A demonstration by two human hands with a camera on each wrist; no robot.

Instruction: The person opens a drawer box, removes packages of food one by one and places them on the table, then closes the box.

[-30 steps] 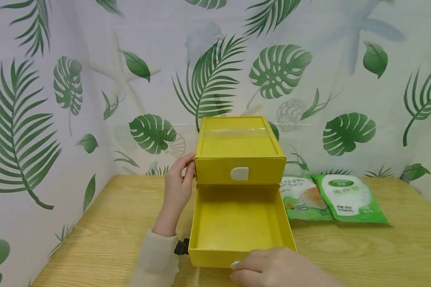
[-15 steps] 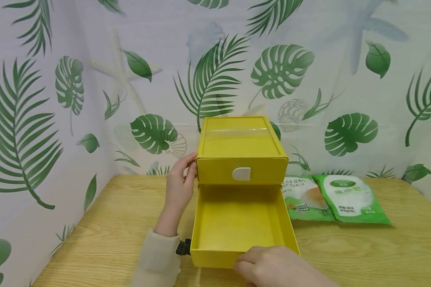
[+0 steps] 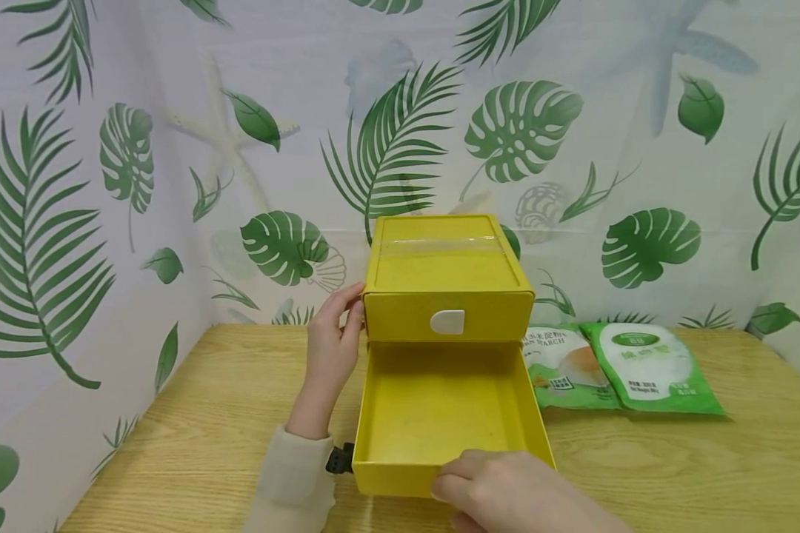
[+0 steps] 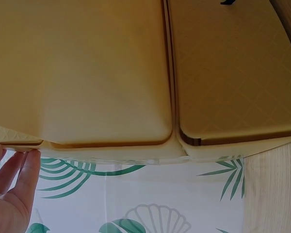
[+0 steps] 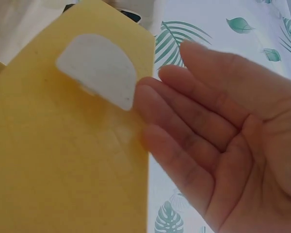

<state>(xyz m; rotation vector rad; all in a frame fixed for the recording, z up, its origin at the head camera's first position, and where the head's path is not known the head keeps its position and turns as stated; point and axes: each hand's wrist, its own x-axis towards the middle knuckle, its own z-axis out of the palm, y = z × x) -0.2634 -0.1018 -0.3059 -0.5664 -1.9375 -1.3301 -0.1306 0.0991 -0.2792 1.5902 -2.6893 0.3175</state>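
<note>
Leafy backdrop (image 3: 280,185) above, wood tabletop (image 3: 193,422) below. Yellow cabinet (image 3: 443,270) mid-frame, lower drawer (image 3: 393,481) sticking out at lower center. Left grip (image 3: 332,337) rests loosely against the cabinet; right grip (image 3: 507,488), fingers relaxed, nothing pinched, meets the drawer front. I'd brace lightly, slide the drawer straight.

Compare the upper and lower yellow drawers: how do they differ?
The upper drawer is closed, while the lower drawer is pulled out. The lower drawer's interior shows; the upper drawer's does not. In the head view, the right hand hides the lower drawer's handle; the upper drawer's shows fully. Both are yellow with white handles.
</note>
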